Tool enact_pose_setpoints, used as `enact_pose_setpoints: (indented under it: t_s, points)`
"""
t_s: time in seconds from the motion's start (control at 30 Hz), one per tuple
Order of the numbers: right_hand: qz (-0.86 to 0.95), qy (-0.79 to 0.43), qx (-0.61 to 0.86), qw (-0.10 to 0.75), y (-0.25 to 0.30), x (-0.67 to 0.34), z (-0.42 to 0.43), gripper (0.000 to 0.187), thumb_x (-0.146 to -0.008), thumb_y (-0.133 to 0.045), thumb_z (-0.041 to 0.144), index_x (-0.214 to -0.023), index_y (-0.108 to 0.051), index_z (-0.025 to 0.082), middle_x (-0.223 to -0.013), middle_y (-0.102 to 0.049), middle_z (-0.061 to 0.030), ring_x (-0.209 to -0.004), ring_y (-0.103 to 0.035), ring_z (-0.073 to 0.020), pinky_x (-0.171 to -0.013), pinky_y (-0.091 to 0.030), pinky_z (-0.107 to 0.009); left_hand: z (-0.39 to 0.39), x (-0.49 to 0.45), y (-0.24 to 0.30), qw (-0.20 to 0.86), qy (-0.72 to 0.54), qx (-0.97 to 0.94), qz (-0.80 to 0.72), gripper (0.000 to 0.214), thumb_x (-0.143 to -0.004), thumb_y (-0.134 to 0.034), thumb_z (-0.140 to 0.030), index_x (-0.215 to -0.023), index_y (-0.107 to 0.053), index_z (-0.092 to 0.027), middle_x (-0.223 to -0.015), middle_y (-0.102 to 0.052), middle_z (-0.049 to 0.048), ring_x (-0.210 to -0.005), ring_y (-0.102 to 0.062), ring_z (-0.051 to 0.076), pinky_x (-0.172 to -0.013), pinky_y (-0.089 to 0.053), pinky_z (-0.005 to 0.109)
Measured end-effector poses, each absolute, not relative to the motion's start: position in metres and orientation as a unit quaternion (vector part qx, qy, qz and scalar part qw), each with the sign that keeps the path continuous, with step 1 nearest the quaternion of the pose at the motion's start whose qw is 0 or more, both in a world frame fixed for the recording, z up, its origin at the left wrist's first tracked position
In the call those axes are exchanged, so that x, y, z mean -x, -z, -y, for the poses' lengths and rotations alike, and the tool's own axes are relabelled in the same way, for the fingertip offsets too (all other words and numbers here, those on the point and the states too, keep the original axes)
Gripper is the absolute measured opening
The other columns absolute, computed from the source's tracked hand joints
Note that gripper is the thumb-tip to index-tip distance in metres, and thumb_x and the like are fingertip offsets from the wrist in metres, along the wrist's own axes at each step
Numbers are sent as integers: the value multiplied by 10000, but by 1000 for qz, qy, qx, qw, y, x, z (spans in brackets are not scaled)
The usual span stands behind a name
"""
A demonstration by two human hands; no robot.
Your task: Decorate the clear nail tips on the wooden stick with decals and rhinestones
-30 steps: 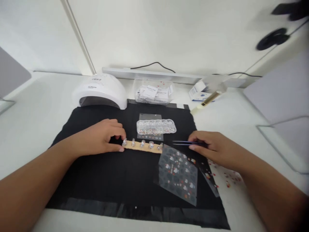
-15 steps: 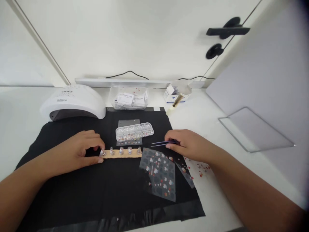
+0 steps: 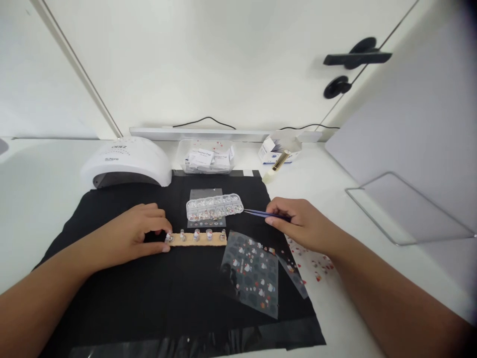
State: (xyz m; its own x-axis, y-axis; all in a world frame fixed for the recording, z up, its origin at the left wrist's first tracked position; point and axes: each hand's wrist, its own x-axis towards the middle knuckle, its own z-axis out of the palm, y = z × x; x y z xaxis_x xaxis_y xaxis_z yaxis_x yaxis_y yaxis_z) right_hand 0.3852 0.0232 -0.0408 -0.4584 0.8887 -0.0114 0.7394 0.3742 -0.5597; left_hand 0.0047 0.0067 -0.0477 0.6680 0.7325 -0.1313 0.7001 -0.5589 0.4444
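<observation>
My left hand (image 3: 139, 233) pinches the left end of a tan strip (image 3: 197, 239) that carries several small false nails and lies on a black mat (image 3: 122, 293). In my right hand (image 3: 301, 223) is a pair of dark tweezers (image 3: 261, 214), their tips pointing left toward a clear compartmented box of small gems (image 3: 214, 207). In front of the strip lies a transparent sticker sheet (image 3: 255, 273) with small red and white shapes.
A white nail lamp (image 3: 124, 161) stands at the mat's back left. A clear tub of white packets (image 3: 208, 156), a small white box (image 3: 274, 146) and a gold-capped tube (image 3: 278, 164) sit behind. Another sticker sheet (image 3: 313, 256) lies on the white table to the right.
The view swung, then settled. My right hand has moved the tweezers up, their tips now beside the gem box. My left hand keeps its hold on the strip.
</observation>
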Motion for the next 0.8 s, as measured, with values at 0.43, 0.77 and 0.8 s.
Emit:
enact_pose_setpoints:
  t_s: [0.43, 0.77, 0.8]
  points:
    - [815, -251, 506, 132, 39, -384, -24, 214, -874, -496, 356, -744, -587, 214, -596, -561, 18, -563, -500, -136, -551, -369, -274, -2, -16, 48, 218, -74, -896, -379, 213, -899, -646, -424, -911, -686, -214, -933, -634, 43, -922, -534, 205, -884, -417, 353]
    - [822, -260, 497, 102, 43, -386, -24, 214, -896, -514, 390, -784, -583, 222, -669, -594, 14, -616, -526, -151, -583, -388, -281, 2, -17, 43, 246, -61, -889, -382, 91, -884, -658, -292, -928, -672, -214, -931, -631, 32, -948, -523, 205, -886, -404, 348]
    - [822, -259, 496, 101, 44, -387, -25, 208, -899, -514, 388, -793, -583, 223, -676, -597, 13, -618, -526, -151, -583, -387, -281, 2, -16, 43, 246, -59, -888, -384, 72, -883, -646, -262, -932, -669, -213, -930, -630, 32, -948, -524, 205, -883, -405, 348]
